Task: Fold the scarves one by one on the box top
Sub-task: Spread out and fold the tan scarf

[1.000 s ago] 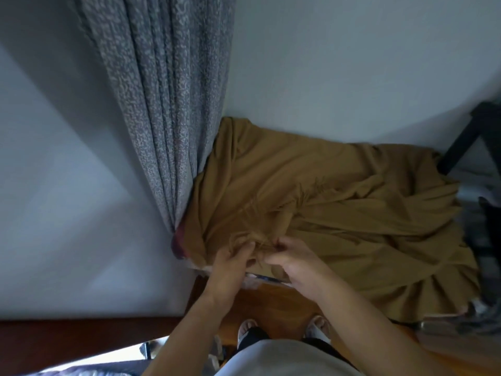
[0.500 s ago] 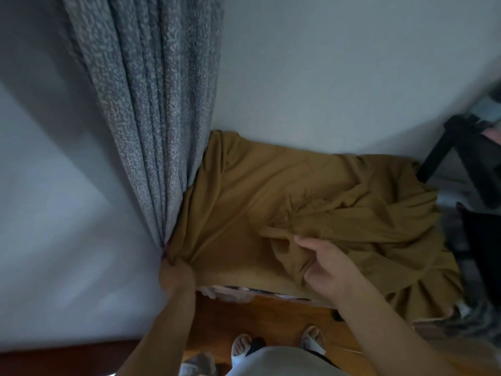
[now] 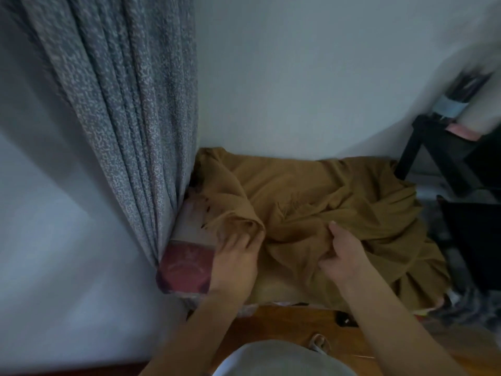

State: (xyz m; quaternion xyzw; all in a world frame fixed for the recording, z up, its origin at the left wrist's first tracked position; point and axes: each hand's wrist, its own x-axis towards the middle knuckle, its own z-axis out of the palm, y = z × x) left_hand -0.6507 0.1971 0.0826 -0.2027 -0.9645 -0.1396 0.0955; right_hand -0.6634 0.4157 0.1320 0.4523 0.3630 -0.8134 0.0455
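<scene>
the left hand [image 3: 234, 263] is low on the box [image 3: 187, 267], near its left front corner. its fingers [image 3: 238, 241] reach up under a folded-back edge of the scarf [image 3: 311, 213]. the cloth lies over the fingertips, so i cannot tell if they pinch it or just touch it.

the right hand [image 3: 345, 257] is just beside it, to the right. its thumb points up and its other fingers are curled into the cloth, holding a bunch of scarf tight. the two hands are near each other but not touching.

the scarf is mustard brown. it lies all crumpled on top of the box, and covers most of it. its left edge is turned back, so the left part of the box top shows. that part is pale, with a dark red patch at the front. on the right the scarf hangs down over the box edge in folds.

a grey speckled curtain [image 3: 130, 118] hangs on the left and touches the box's left side. a pale wall [image 3: 311, 77] is behind the box. a black stand [image 3: 444, 156] is at the right, and it looks blurry. below the hands is a brown wood floor [image 3: 271, 324].
</scene>
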